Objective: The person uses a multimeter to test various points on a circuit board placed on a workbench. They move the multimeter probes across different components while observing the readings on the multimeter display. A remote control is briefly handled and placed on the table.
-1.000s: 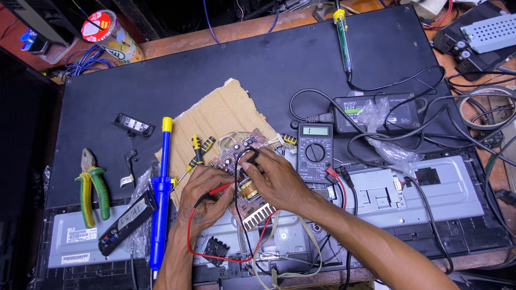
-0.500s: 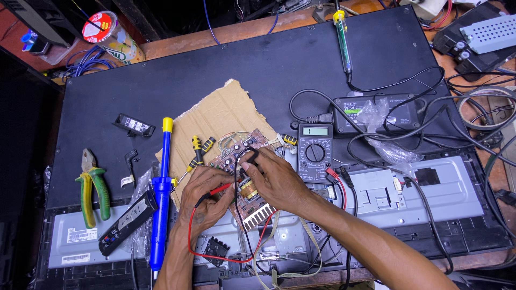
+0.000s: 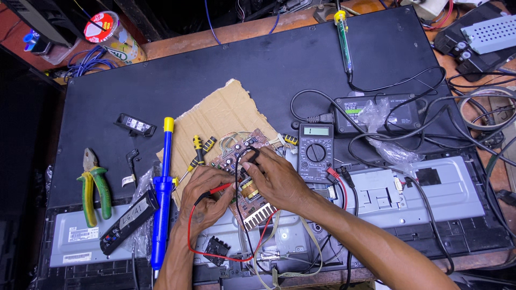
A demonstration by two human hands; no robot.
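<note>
- Two hands met over a brown printed circuit board [image 3: 242,177] with copper coils and a finned metal heat sink, lying on a torn sheet of brown cardboard [image 3: 223,115] at the middle of the black flat panel [image 3: 258,64] that covered the desk.
- Just right of the board sat a grey digital multimeter [image 3: 315,151] with a round dial; beyond it a black power adapter [image 3: 376,113] and a tangle of black cables crowded the right side.
- Left of the board lay a yellow-and-black screwdriver [image 3: 196,153], a long blue desoldering pump with a yellow cap [image 3: 161,198], and green-and-yellow-handled pliers [image 3: 92,188].
- A green-handled soldering iron [image 3: 344,43] rested near the panel's far edge.
- Open room remained on the far left part of the black panel; the near edge was filled with grey metal chassis parts [image 3: 419,188].
- The left hand [image 3: 207,198] pinched a red test probe [image 3: 217,189], pointed at the board.
- The right hand [image 3: 274,180], palm down, gripped a black test probe [image 3: 251,157] against the board's upper part.
</note>
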